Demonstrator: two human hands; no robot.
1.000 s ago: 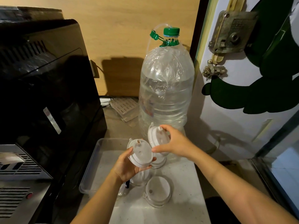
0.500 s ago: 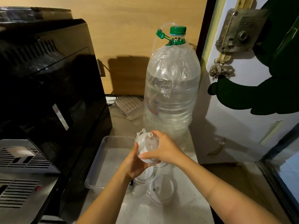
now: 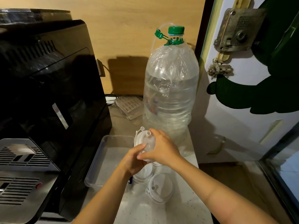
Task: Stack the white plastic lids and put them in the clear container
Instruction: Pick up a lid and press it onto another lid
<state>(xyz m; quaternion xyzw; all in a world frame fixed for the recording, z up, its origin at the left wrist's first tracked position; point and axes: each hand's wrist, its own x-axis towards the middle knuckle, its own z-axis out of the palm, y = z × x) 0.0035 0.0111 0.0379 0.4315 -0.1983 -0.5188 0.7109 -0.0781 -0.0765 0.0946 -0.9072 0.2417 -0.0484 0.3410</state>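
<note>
Both hands hold a small stack of white plastic lids (image 3: 144,140) upright above the counter. My left hand (image 3: 133,160) cups the stack from below and the left. My right hand (image 3: 162,147) presses on it from the right, fingers over its face. The clear container (image 3: 103,156), a shallow rectangular tub, lies just left of the hands with nothing visible in it. On the counter under the hands lie more white lids: one flat with a hole (image 3: 160,187) and another (image 3: 142,176) partly hidden by my left wrist.
A large clear water bottle (image 3: 170,94) with a green cap stands right behind the hands. A black machine (image 3: 48,94) fills the left side. A white door with a metal lock (image 3: 239,29) is at the right. The counter's right edge drops off near the door.
The two lids held apart in each hand have come together into one stack between both hands. The view has shifted slightly closer.
</note>
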